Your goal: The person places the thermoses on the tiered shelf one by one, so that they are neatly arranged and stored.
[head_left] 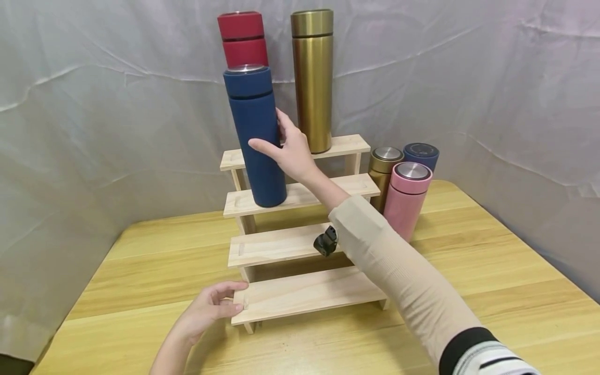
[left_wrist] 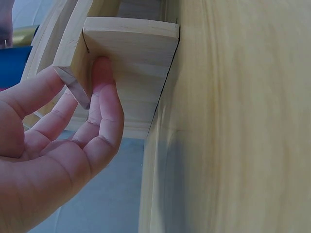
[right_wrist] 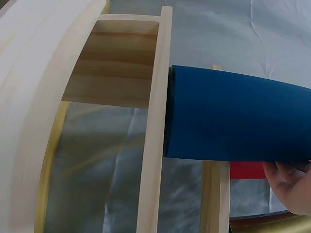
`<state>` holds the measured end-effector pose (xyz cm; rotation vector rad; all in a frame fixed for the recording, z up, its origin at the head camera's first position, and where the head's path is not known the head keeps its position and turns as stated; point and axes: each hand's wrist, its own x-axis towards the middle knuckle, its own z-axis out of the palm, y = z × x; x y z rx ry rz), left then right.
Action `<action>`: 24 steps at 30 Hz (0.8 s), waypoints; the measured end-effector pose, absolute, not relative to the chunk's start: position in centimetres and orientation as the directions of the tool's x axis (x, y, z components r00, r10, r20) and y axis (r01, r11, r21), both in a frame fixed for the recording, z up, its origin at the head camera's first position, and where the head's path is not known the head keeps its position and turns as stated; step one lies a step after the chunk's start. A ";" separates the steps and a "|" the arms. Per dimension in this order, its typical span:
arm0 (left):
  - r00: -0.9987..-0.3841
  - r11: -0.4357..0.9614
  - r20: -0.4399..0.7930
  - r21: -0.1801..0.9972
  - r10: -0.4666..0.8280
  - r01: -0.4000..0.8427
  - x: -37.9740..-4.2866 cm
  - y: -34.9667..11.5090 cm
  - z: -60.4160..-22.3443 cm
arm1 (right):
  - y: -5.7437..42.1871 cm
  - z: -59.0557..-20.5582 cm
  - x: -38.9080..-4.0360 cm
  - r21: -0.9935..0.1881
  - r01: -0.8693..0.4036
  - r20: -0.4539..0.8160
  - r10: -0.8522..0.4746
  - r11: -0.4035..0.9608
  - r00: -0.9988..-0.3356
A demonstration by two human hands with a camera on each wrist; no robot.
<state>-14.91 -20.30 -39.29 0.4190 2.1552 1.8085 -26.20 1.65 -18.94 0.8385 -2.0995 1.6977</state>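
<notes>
A blue thermos flask [head_left: 254, 140] stands upright on the second shelf from the top of a stepped wooden rack [head_left: 300, 297]. My right hand [head_left: 294, 151] grips its right side, thumb across the front. In the right wrist view the blue flask [right_wrist: 238, 116] meets the shelf edge, and only part of the right hand [right_wrist: 294, 187] shows. At the rack's lower left, my left hand [head_left: 206, 310] pinches the end of the bottom shelf. In the left wrist view the left hand [left_wrist: 63, 136] has its thumb and fingers on opposite faces of that board.
A red flask [head_left: 244, 41] and a gold flask [head_left: 313, 78] are on the top shelf. Right of the rack stand a pink flask [head_left: 409, 198], a shorter-looking gold flask [head_left: 380, 172] and a dark blue one [head_left: 428, 156]. Grey cloth [head_left: 140, 130] hangs behind the wooden table [head_left: 506, 260].
</notes>
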 end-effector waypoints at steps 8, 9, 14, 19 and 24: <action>-0.914 0.172 -0.037 0.984 0.405 0.037 -14.9 -20.3 -39.2 | 1.9 -18.8 -25.6 -0.780 -0.607 0.562 -0.256 0.151 -0.786; -0.914 0.171 -0.038 0.985 0.405 0.035 -14.9 -20.3 -39.2 | 1.9 -19.0 -25.9 -0.781 -0.606 0.561 -0.258 0.149 -0.787; -0.916 0.167 -0.044 0.986 0.399 0.025 -14.9 -20.2 -39.2 | 2.1 -20.1 -27.8 -0.780 -0.607 0.561 -0.262 0.150 -0.785; -0.916 0.165 -0.044 0.986 0.400 0.025 -14.9 -20.2 -39.1 | 2.6 -20.7 -28.6 -0.785 -0.587 0.543 -0.237 0.196 -0.806; -0.916 0.180 -0.051 0.983 0.397 0.023 -14.8 -20.1 -39.1 | 3.3 -21.2 -28.3 -0.797 -0.577 0.544 -0.206 0.179 -0.814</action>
